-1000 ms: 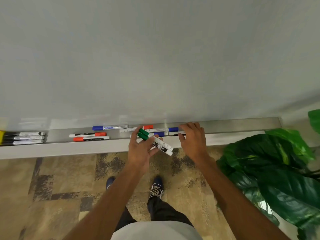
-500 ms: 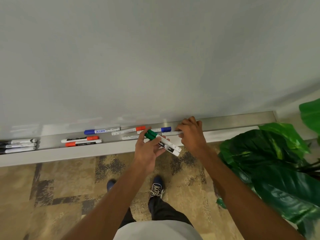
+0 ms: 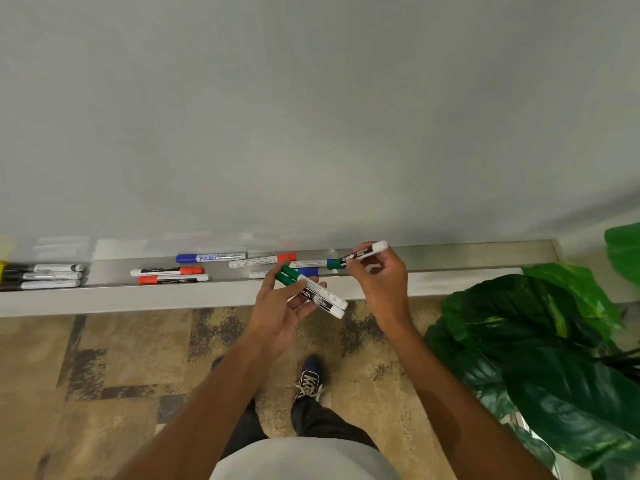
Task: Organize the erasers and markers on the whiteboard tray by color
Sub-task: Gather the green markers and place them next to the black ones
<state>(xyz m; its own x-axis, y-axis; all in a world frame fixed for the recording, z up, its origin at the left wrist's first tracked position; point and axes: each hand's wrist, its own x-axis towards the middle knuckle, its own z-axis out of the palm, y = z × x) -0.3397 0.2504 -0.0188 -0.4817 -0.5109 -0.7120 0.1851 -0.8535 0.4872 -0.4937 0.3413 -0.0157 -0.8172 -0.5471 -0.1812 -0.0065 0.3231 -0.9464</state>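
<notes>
My left hand (image 3: 280, 306) holds two green-capped markers (image 3: 311, 291) side by side, just in front of the metal whiteboard tray (image 3: 467, 258). My right hand (image 3: 381, 282) pinches a third green marker (image 3: 358, 254), lifted above the tray. On the tray lie a blue marker (image 3: 209, 257), two red markers (image 3: 169, 275) side by side, a red-capped marker (image 3: 263, 260) and two blue-capped markers (image 3: 308, 266) partly hidden by my hands. Three black markers (image 3: 43, 276) sit grouped at the far left. A yellow object (image 3: 2, 268) shows at the left edge.
The whiteboard (image 3: 311, 116) rises behind the tray. A large green plant (image 3: 540, 358) stands to the right, close to my right arm. The tray's right end past my right hand holds nothing. Patterned carpet (image 3: 104, 375) and my shoes lie below.
My right hand has picked a green marker up from the tray and raised it. My left hand keeps its two green markers.
</notes>
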